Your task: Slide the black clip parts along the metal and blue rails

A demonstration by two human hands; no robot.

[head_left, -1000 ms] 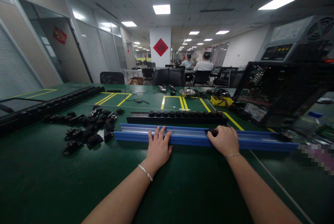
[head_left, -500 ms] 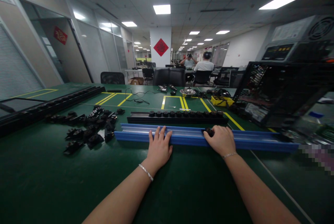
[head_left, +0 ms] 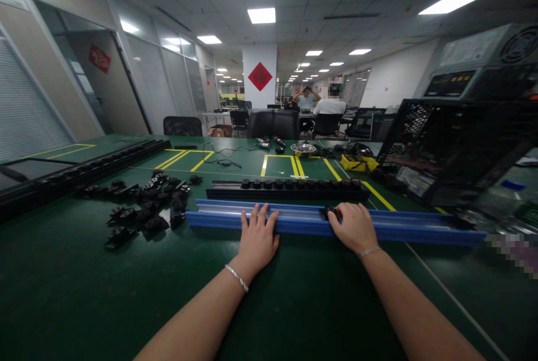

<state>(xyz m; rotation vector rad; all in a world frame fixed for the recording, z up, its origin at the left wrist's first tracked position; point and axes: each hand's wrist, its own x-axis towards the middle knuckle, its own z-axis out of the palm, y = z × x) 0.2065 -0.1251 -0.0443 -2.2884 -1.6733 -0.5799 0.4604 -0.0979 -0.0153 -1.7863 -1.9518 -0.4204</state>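
A long blue channel rail [head_left: 302, 226] lies crosswise on the green table in front of me. My left hand [head_left: 258, 237] rests on its left half, fingers spread over the near wall. Further right, my right hand [head_left: 355, 226] is closed round a small black module [head_left: 330, 212] that sits in the rail's channel; part of it is hidden by the fingers. Just behind stands a black rail [head_left: 290, 190] with a row of round-topped black modules in it. Left of the blue rail lies a loose pile of similar black modules [head_left: 153, 209].
A longer filled black rail [head_left: 84, 173] slants across the table's left side. At the right stands an open computer case [head_left: 416, 142]. A metal bowl [head_left: 302, 149] and a yellow box [head_left: 358, 163] are near the far edge. Two people sit at a table in the background.
My right hand has slid slightly left along the blue rail with the black module. My left hand stays spread on the rail.
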